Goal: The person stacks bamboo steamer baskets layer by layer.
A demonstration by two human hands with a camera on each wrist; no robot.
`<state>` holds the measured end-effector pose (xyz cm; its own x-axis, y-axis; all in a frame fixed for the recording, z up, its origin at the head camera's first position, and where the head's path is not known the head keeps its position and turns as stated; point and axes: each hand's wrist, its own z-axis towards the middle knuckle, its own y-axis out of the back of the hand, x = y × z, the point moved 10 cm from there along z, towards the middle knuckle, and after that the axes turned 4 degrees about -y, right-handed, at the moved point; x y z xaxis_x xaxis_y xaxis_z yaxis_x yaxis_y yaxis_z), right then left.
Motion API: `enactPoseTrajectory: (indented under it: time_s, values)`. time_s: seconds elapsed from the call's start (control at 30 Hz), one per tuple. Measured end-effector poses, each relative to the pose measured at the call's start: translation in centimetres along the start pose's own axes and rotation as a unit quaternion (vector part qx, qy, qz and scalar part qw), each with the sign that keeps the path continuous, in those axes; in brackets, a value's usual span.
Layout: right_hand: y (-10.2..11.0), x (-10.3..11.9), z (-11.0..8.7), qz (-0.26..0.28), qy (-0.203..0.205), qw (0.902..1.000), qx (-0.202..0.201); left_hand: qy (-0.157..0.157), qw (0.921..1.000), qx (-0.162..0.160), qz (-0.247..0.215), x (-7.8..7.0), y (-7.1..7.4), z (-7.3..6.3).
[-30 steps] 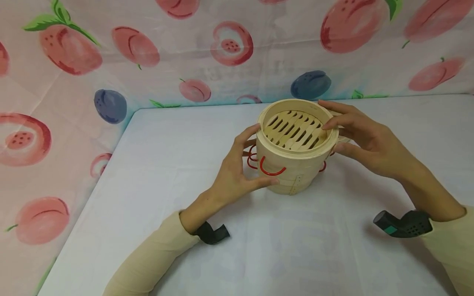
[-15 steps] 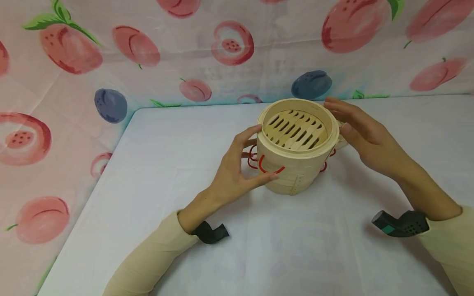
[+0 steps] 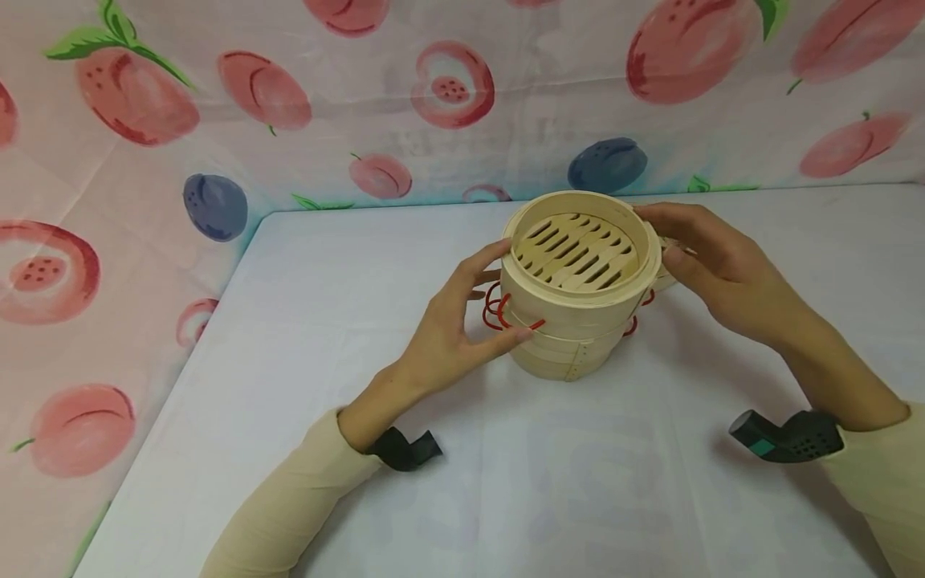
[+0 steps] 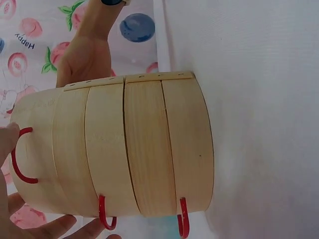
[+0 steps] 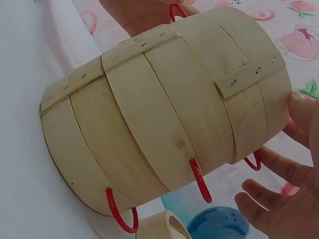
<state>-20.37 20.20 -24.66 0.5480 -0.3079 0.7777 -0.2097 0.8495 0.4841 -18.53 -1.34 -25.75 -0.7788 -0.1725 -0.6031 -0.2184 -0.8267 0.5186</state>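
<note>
A round bamboo steamer (image 3: 588, 321) made of stacked tiers stands upright, with red loop handles and a slatted floor visible inside its top. My left hand (image 3: 451, 325) holds the upper tier from the left, thumb at the front beside a red handle (image 4: 20, 157) and fingers round the back. On the opposite side my right hand (image 3: 733, 273) grips the top tier by its rim, thumb on the near side and fingers behind. The right wrist view shows that thumb against the rim and other fingers near a red handle (image 5: 255, 160).
Another bamboo piece (image 5: 154, 226) lies behind the steamer at its right, mostly hidden. A white cloth (image 3: 325, 289) covers the table. Fruit-print cloth (image 3: 340, 104) hangs along the back and left.
The top tier has turned, its front red handle shifting left. My left hand has moved slightly left. My right fingers have gone from over the rim's inside to its outer side.
</note>
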Motion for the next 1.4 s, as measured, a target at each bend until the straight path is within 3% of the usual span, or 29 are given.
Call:
enactPoseTrajectory:
  time_s: [0.43, 0.73, 0.97, 1.03, 1.2, 1.4]
  values:
    - [1.0, 0.1, 0.1, 0.101, 0.009, 0.9944, -0.029, -0.016, 0.9995, 0.004, 0.026, -0.6, 0.7, 0.4]
    - [0.3, 0.0, -0.1, 0.022, 0.002, 0.9997, 0.008, -0.024, 0.9994, 0.005, 0.025, -0.9, 0.7, 0.5]
    - [0.6, 0.2, -0.2, 0.08, 0.009, 0.9967, 0.005, -0.034, 0.999, -0.014, 0.027, -1.1, 1.0, 0.4]
    - [0.8, 0.3, -0.2, 0.063, 0.007, 0.998, 0.001, -0.043, 0.9981, -0.031, 0.032, -1.3, 1.3, 0.4]
    - [1.0, 0.4, -0.2, -0.042, 0.004, 0.999, -0.011, -0.063, 0.9941, -0.077, 0.043, -1.9, 2.2, 0.3]
    - [1.2, 0.5, -0.2, -0.072, -0.001, 0.9973, -0.015, -0.083, 0.9918, -0.088, 0.044, -2.0, 2.2, 0.2]
